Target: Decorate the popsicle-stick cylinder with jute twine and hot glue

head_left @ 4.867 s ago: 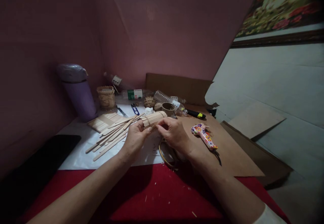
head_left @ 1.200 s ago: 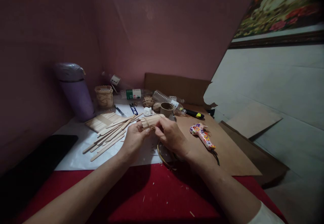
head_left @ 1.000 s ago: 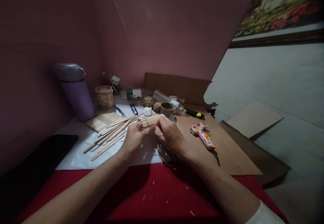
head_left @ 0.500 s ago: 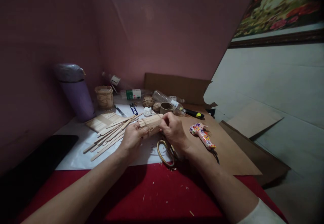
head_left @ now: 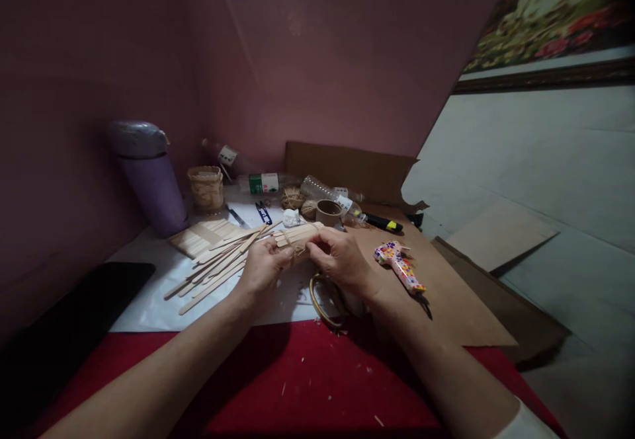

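A small bundle of flat wooden sticks (head_left: 296, 235) with twine around it is held above the table's white sheet. My left hand (head_left: 264, 268) grips its left end, thumb on top. At its right side is my right hand (head_left: 338, 258), thumb and fingers pinched together by the twine; what lies between the fingertips is too small to make out. Scissors with gold-rimmed handles (head_left: 322, 301) lie under my right hand, their blades hidden. Several loose wooden sticks (head_left: 213, 268) are spread to the left of my left hand.
Behind stand a purple tumbler (head_left: 153, 184) and a woven-looking cup (head_left: 206, 189). Plastic bottles (head_left: 264, 182), twine balls (head_left: 292, 198), a tape roll (head_left: 328, 212) and a black-yellow cutter (head_left: 383, 222) lie at the back. A flowered glue gun (head_left: 399, 266) rests on cardboard (head_left: 446, 300) at right.
My right hand has moved slightly left and down along the bundle, its fingers now closer to my left hand. The view has shifted a little.
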Demonstrator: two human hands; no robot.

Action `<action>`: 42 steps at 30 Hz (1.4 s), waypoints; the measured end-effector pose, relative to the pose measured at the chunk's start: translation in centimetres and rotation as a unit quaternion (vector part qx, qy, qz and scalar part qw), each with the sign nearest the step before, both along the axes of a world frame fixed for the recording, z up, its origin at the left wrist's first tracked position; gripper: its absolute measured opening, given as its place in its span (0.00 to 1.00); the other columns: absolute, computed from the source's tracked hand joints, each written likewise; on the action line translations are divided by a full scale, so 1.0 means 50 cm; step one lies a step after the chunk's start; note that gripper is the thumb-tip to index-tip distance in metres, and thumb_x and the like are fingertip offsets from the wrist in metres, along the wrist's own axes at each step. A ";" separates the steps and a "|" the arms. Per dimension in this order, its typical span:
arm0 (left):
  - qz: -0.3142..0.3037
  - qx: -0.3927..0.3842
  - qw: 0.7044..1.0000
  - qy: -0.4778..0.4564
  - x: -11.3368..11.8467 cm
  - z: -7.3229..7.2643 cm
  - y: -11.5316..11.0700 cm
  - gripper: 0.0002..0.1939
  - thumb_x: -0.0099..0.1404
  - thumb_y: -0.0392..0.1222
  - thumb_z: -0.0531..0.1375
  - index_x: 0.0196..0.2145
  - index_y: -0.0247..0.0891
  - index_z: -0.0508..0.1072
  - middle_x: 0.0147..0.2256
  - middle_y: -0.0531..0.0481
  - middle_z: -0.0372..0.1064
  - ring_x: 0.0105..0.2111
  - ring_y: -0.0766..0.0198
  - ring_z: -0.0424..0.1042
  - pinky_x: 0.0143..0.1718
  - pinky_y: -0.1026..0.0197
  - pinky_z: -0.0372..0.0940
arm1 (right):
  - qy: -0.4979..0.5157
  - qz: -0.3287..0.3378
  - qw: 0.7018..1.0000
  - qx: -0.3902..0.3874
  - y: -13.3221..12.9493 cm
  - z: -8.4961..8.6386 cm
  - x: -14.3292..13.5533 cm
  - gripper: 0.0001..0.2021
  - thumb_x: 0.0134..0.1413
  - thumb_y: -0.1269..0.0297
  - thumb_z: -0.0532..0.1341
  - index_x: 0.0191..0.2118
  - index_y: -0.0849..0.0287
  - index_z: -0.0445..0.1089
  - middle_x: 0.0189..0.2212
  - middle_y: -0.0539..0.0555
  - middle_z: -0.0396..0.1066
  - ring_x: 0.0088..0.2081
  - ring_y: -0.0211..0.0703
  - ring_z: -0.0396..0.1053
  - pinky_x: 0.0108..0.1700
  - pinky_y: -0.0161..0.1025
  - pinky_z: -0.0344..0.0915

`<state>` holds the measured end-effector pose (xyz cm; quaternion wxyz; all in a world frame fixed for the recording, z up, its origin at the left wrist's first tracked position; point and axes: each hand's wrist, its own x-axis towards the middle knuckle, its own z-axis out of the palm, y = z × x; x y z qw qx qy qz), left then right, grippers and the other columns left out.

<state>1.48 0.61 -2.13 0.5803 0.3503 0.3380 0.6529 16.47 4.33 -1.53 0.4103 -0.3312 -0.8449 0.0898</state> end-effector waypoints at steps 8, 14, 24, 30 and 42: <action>-0.012 0.053 0.999 0.009 0.003 -0.007 -0.001 0.08 0.44 0.29 0.67 0.18 0.35 0.71 0.16 0.55 0.68 0.20 0.68 0.67 0.33 0.63 0.67 | -0.001 -0.016 1.000 0.004 0.002 -0.006 -0.001 0.07 0.51 0.78 0.61 0.27 0.60 0.70 0.26 0.51 0.72 0.29 0.38 0.67 0.33 0.34 0.60; 0.007 0.061 0.997 0.037 0.003 -0.007 -0.005 0.09 0.45 0.30 0.67 0.17 0.36 0.70 0.13 0.58 0.62 0.21 0.66 0.67 0.34 0.61 0.67 | -0.006 -0.029 1.000 0.002 -0.004 -0.003 -0.005 0.07 0.51 0.77 0.61 0.26 0.60 0.68 0.25 0.50 0.70 0.28 0.38 0.66 0.32 0.34 0.59; -0.016 0.033 0.999 0.024 0.002 -0.011 -0.008 0.07 0.46 0.31 0.68 0.23 0.34 0.73 0.21 0.53 0.73 0.22 0.67 0.70 0.30 0.65 0.66 | 0.000 -0.039 0.999 0.001 -0.002 -0.008 -0.006 0.07 0.50 0.75 0.57 0.26 0.58 0.62 0.25 0.50 0.66 0.29 0.39 0.63 0.33 0.35 0.58; -0.023 0.012 1.000 0.018 0.002 -0.006 -0.007 0.12 0.44 0.30 0.68 0.30 0.31 0.77 0.26 0.47 0.77 0.26 0.64 0.74 0.33 0.63 0.67 | 0.025 -0.010 0.999 -0.043 0.004 -0.002 -0.002 0.07 0.51 0.76 0.58 0.26 0.59 0.66 0.24 0.48 0.67 0.27 0.37 0.64 0.31 0.33 0.59; -0.028 0.039 0.999 0.025 0.005 -0.013 -0.004 0.07 0.47 0.31 0.68 0.27 0.32 0.77 0.23 0.49 0.75 0.26 0.63 0.73 0.36 0.60 0.68 | 0.030 -0.034 0.997 -0.060 -0.001 0.003 -0.008 0.07 0.51 0.75 0.63 0.24 0.60 0.69 0.24 0.49 0.71 0.28 0.38 0.67 0.32 0.34 0.60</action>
